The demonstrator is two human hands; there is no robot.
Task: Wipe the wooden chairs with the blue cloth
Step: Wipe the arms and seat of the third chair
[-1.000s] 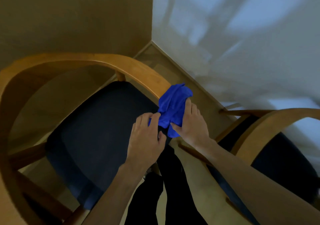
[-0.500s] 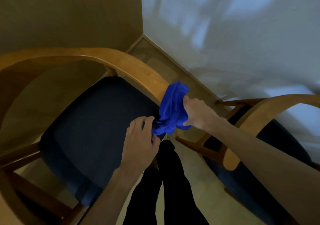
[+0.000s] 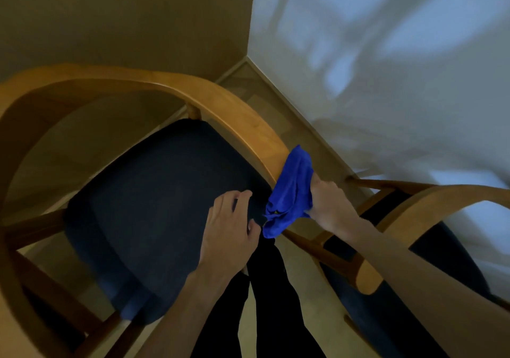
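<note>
Blue cloth [image 3: 292,192], soft and bunched, is held in the right hand [image 3: 329,206], whose fingers wrap it against the end of the curved wooden armrest [image 3: 242,126] of the near wooden chair with its dark padded seat [image 3: 154,208]. The left hand [image 3: 230,236] hovers over the seat's front edge, fingers loosely spread and holding nothing; whether it touches the seat is hard to tell. A second wooden chair [image 3: 430,200] stands just beside, on the right. Risks, as I judge them: the crumpled wad may meet the rail only at a small patch and leave streaks unwiped, and its loose hanging tail could slip from the grip as the hand slides along the curve.
</note>
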